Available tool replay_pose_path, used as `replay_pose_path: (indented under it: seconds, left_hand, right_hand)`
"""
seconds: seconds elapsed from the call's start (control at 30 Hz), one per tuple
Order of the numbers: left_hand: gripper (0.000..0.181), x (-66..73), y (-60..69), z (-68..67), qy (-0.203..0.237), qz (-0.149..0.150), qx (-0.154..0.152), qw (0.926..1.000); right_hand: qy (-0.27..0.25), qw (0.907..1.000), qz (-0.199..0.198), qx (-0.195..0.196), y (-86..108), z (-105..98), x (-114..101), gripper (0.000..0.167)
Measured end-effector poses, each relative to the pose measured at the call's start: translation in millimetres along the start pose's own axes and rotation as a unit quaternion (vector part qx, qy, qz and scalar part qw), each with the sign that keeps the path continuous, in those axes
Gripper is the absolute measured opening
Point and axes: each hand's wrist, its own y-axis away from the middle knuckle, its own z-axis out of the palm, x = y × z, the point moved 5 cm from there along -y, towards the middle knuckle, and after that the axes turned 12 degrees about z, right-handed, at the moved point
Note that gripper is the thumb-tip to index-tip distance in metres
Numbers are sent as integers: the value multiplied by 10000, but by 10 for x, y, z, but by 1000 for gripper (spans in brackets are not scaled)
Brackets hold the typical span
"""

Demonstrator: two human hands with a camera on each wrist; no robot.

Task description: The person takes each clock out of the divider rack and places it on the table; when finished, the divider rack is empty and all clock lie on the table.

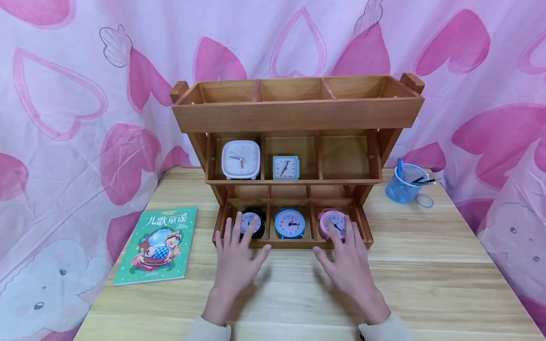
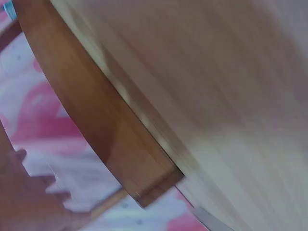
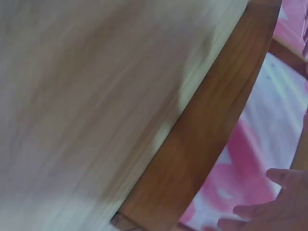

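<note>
White Chinese characters reading 儿歌童谣 run across the top of the green book [image 1: 155,246] at the left of the frame; its smaller lettering is too fine to read. The blue clock [image 1: 290,223] carries dark numerals, with 12 at the top of its dial.

Three round clocks stand in the bottom row of the brown wooden shelf [image 1: 298,116], at the centre of the frame, one per compartment: the black clock [image 1: 258,226] on the left, the blue one in the middle, the pink clock [image 1: 337,219] on the right. Each has a pale dial facing the camera and stands upright. The shelf's long axis runs left to right across the frame.

The left hand [image 1: 236,255] has its grip released, fingers spread across the black clock's front; the right hand [image 1: 347,260], likewise released, spreads before the pink clock. Whether either touches cannot be told.
</note>
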Motion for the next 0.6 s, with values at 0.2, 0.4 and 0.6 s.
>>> replay_pose_path:
  seconds: [0.2, 0.4, 0.6]
  left_hand:
    - [71, -431, -85, -121, 831, -216, 22, 9963]
    - [67, -883, -141, -88, 1605, -755, -429, 9832]
    - [61, -1019, -138, -21, 1937, -1076, -778, 9720]
  right_hand:
    - [-493, 9984, 181, -217, -259, -22, 174, 74]
    - [-439, 9973, 322, -486, -497, 17, 288, 68]
    - [-207, 9984, 221, -481, -590, 72, 249, 65]
